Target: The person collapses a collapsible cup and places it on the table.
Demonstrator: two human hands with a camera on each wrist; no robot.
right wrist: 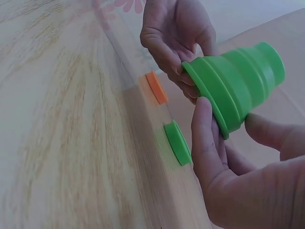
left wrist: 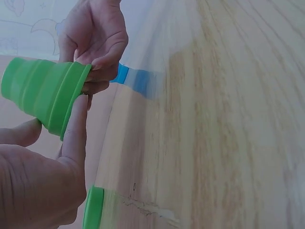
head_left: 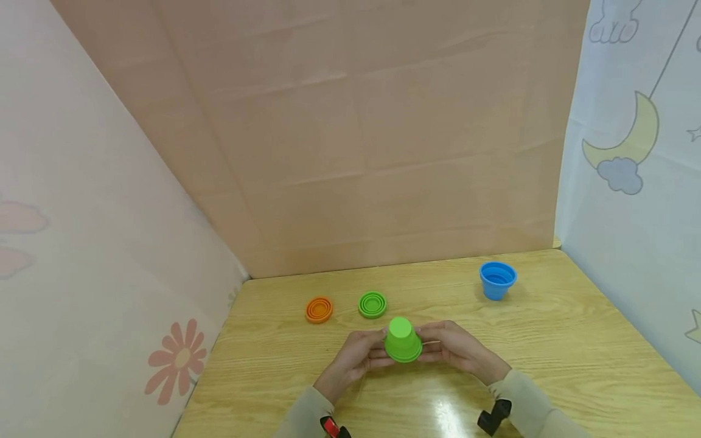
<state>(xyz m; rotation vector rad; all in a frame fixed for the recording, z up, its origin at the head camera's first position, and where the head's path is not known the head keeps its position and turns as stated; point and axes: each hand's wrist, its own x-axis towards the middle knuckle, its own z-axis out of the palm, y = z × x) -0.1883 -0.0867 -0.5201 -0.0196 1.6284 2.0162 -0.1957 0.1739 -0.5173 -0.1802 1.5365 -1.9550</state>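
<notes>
A green collapsible cup (head_left: 402, 340), drawn out to its full ribbed height, is held above the table with its base turned up and away. My left hand (head_left: 356, 354) grips its rim from the left, thumb on the side wall and fingers at the rim. From the right, my right hand (head_left: 457, 348) pinches the same rim in a like way. Both wrist views show the cup (left wrist: 45, 93) tilted on its side between the two hands, its stepped rings (right wrist: 238, 86) plainly visible. The inside of the cup is hidden.
Behind the hands, a flattened orange collapsible cup (head_left: 319, 310) and a flattened green one (head_left: 372, 305) lie on the wooden table (head_left: 263, 365). A blue collapsible cup (head_left: 497, 281), extended, stands upright at the back right. Fabric walls enclose the back and sides.
</notes>
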